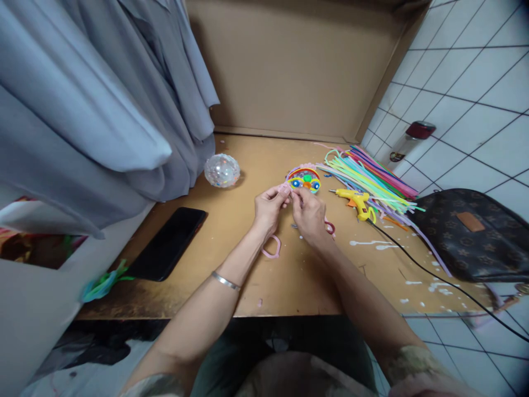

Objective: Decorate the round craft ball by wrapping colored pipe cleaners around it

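Observation:
My left hand (269, 207) and my right hand (308, 210) meet over the middle of the table, fingers pinched together. Between their fingertips is a small piece of pink pipe cleaner (284, 188), partly covered by the fingers. Just beyond them lies a round ornament (306, 179) with a rainbow-coloured rim and blue and yellow eye-like shapes. A pink pipe cleaner loop (273, 247) rests beside my left wrist. Scissors with a dark red handle (329, 226) show partly under my right hand.
A yellow glue gun (357, 202) with a black cord lies at the right, near a bundle of coloured pipe cleaners (372, 176). A dark patterned bag (475, 237) sits at the right edge. A clear ball (222, 170) and a black phone (167, 243) are left. Grey curtain (177, 99) hangs over the left side.

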The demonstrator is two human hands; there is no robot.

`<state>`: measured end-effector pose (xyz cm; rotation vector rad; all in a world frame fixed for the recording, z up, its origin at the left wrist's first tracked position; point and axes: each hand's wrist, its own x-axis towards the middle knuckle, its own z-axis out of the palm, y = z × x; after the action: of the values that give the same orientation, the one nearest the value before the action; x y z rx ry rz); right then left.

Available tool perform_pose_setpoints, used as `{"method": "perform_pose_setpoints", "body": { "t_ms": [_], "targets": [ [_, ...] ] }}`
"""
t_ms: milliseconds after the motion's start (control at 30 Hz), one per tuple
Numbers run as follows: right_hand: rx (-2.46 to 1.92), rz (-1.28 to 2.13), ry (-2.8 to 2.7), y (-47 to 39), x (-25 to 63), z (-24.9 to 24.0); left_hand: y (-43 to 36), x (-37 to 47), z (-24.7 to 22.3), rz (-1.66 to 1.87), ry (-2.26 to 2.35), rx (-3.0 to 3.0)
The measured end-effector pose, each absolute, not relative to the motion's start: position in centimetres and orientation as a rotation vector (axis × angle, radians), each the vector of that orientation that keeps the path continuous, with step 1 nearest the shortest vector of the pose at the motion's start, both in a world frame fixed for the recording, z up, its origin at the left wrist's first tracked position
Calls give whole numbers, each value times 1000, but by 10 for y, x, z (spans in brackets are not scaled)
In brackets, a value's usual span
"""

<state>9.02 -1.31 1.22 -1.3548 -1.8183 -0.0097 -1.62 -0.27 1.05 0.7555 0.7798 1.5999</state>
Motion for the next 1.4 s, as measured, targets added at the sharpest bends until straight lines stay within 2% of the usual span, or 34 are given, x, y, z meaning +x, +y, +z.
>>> {"method": "perform_pose_setpoints", "body": {
  "t_ms": [433,700,833,1000,1400],
  "targets": [
    [-1338,-187,-1889,-17,94,18,3,-23,3,1674,900,907],
    [-1313,-376,-1997,-9,106,23,6,-28,-5,1572,1076,1128],
    [-1278,-382,-2057,-5,113,26,8,-29,-7,1488,1156,1224],
    [-1241,-379,-2084,-5,117,29,5,-28,-4,1487,1046,1137],
    [-1240,-281,-1861,-5,108,17,-4,-21,8,1483,953,1066]
  ]
}}
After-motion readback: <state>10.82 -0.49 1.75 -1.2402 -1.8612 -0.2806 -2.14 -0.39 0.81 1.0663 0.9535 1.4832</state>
